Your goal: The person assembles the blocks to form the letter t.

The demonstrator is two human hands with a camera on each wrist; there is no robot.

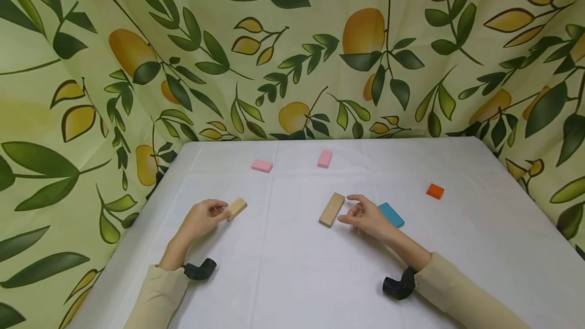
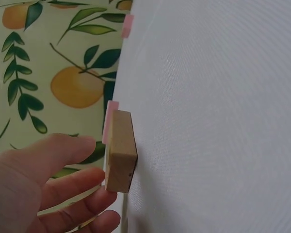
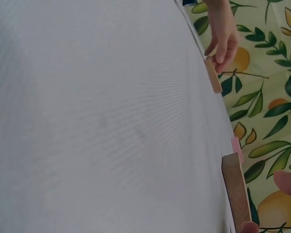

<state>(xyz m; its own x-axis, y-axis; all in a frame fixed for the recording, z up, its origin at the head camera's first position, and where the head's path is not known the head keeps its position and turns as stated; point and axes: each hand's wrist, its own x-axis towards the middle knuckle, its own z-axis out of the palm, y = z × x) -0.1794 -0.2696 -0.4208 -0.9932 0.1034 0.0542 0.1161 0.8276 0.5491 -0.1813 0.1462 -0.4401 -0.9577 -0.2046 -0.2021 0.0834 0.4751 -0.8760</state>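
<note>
My left hand (image 1: 205, 218) is at the left of the table, fingertips at the near left end of a small pale wooden block (image 1: 237, 208). In the left wrist view, its thumb stands apart from that block (image 2: 120, 151); whether the other fingertips touch it, I cannot tell. Toward the middle lies a longer wooden block (image 1: 331, 209). Just right of it is my right hand (image 1: 365, 217), thumb and index finger spread apart with nothing between them. A blue block (image 1: 391, 215) lies partly hidden behind the right hand.
Two pink blocks (image 1: 262, 166) lie farther back on the white-covered table (image 1: 292, 278). An orange block (image 1: 435, 191) lies to the right. Behind and at the sides hangs a leaf-and-fruit patterned curtain (image 1: 292, 65). Each wrist carries a black camera (image 1: 399, 286).
</note>
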